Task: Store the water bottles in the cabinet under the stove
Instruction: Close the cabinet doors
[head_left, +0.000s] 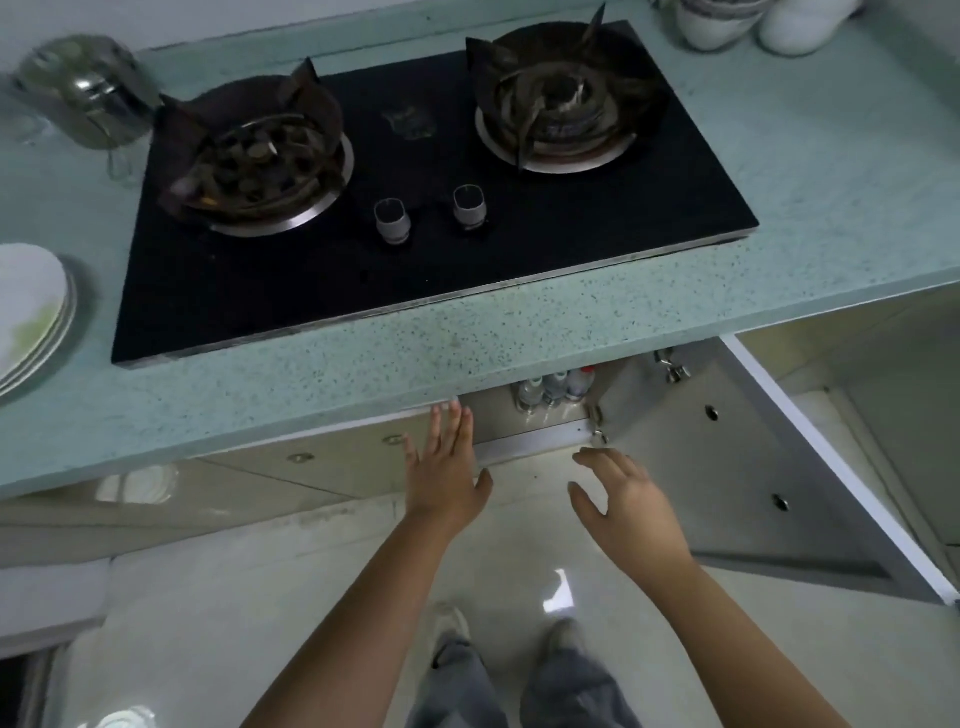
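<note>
The water bottles (555, 387) stood close together inside the cabinet (535, 440) under the stove (415, 244), with only their tops showing below the counter (363, 358). They were probably smooth plastic and heavy if full (the fill could not be told), best gripped round the body. Neither hand held anything. The left hand (448, 467) reached flat, fingers straight, toward the closed door (322, 467), and the right hand (631, 501) hung loosely spread beside the open door (727, 467).

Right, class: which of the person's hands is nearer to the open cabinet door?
Right. The right hand hovers just left of the open cabinet door; the left hand is farther left, fingertips at the top edge of the other door.
</note>
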